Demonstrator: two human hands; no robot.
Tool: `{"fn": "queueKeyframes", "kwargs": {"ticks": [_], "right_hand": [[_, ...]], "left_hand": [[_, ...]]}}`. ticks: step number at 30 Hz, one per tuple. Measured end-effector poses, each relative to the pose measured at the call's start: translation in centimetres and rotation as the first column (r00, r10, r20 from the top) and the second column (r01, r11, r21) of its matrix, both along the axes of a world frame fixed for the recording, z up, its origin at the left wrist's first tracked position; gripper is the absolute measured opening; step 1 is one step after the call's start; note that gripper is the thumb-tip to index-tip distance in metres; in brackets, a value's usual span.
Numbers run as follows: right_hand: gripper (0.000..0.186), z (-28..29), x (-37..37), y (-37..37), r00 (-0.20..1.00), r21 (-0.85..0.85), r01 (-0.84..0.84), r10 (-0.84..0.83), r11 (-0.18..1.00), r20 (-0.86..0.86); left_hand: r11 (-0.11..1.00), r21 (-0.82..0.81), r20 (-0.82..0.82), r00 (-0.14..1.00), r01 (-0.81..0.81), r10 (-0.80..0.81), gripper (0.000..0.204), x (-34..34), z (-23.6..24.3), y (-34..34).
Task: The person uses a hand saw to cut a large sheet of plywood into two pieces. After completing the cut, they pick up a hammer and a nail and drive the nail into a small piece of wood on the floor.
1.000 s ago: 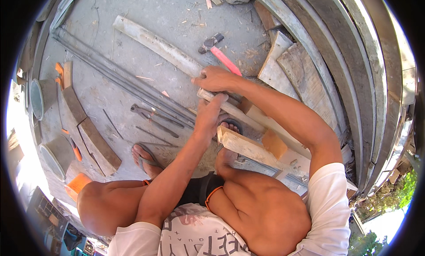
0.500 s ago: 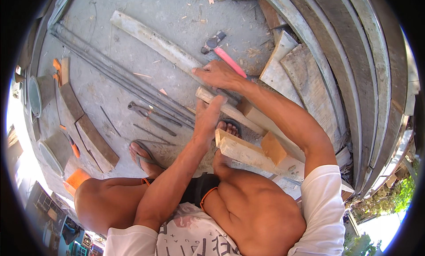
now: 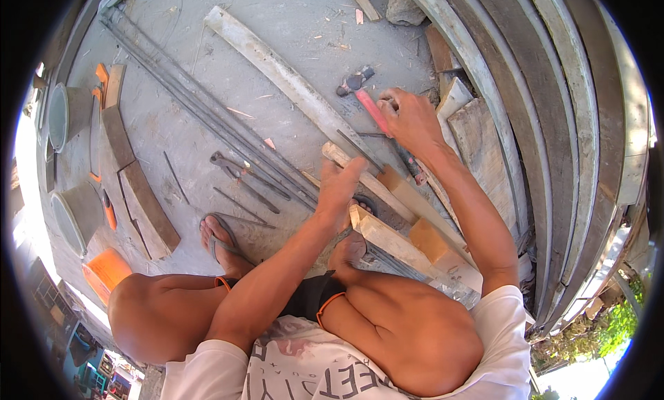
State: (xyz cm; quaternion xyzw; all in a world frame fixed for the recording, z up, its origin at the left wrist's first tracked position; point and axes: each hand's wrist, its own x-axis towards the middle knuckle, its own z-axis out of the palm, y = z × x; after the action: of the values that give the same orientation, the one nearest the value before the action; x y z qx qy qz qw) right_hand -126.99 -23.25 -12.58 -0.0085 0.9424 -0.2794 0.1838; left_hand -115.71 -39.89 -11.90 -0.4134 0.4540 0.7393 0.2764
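Observation:
My left hand (image 3: pixel 342 187) is closed around the end of a narrow wooden stick (image 3: pixel 373 181), part of a group of pale lumber pieces in front of my right foot. Beside it a shorter wooden piece (image 3: pixel 387 234) juts toward me, against a brown-faced block (image 3: pixel 430 238). Farther right, my right hand (image 3: pixel 413 120) hovers at the pink handle of a hammer (image 3: pixel 372 111), its fingers curled in. Whether it touches the handle or pinches something small is hidden. A dark tool with a red end (image 3: pixel 409 162) lies below this hand.
A long whitish plank (image 3: pixel 277 71) and thin metal rods (image 3: pixel 200 113) cross the ground. Pincers (image 3: pixel 242 179) lie before my left foot. Buckets (image 3: pixel 77 217), boards (image 3: pixel 142 206) and an orange saw (image 3: pixel 97 116) are left. Stacked curved-looking beams (image 3: pixel 532 123) line the right.
My right hand has moved right, from the whitish plank's near end to beside the hammer handle. My left hand keeps its hold on the stick. The view has shifted slightly.

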Motion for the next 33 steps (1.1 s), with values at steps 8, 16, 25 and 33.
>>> {"fn": "queueKeyframes", "kwargs": {"ticks": [8, 16, 25, 33], "right_hand": [[0.033, -5.2, 0.9, -0.5, 0.899, 0.568, -0.436, 0.374, 0.698, 0.23], [0.037, -1.9, 0.5, -3.7, 0.966, 0.534, -0.256, 0.226, 0.806, 0.123], [0.045, 15.5, -2.6, -9.5, 0.9, 0.254, -0.264, 0.143, 0.93, 0.413], [0.037, 16.5, -3.4, -12.0, 0.723, 0.529, -0.69, 0.467, 0.494, 0.508]], "left_hand": [[0.999, -0.038, -0.153, 0.988, -0.004, -0.002, 0.068, 0.7, -2.5, 0.2], [0.962, -0.262, -0.026, 0.996, 0.079, -0.089, 0.088, 1.8, -5.1, 1.8], [0.99, 0.122, 0.077, 0.994, 0.066, -0.076, 0.137, 2.5, -6.4, 2.2], [0.984, 0.11, 0.099, 0.984, 0.14, -0.151, 0.133, 2.4, -7.2, 5.8]]}}
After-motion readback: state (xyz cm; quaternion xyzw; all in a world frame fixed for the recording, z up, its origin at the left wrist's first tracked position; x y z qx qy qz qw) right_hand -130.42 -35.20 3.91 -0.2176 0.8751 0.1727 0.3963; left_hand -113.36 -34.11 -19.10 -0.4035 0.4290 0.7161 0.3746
